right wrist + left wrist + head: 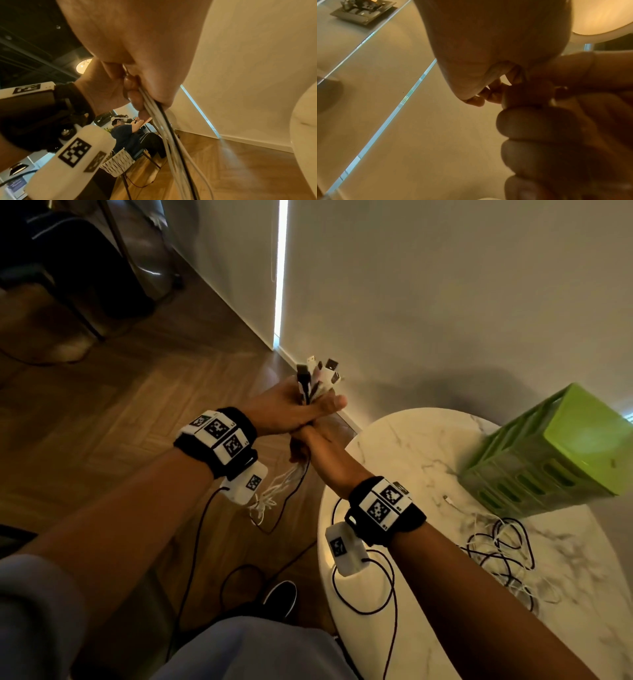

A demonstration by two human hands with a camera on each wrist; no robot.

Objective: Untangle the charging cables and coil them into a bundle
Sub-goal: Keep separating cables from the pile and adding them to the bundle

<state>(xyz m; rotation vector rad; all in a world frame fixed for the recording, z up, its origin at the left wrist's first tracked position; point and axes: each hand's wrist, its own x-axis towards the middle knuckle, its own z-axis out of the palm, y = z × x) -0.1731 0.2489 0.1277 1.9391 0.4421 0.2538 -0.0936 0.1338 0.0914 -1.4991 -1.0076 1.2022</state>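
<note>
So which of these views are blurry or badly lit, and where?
Head view: dim and warm, bright light strip on the wall, green basket motion-smeared. Left wrist view: left hand a dark, soft silhouette, lamp blown out. Right wrist view: cables sharp near the right hand, blurred below.

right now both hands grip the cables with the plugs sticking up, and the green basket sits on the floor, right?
Not quite. The green basket stands on the marble table, not the floor, as the head view shows. The rest holds: left hand and right hand grip the cables, plugs sticking up.
</note>
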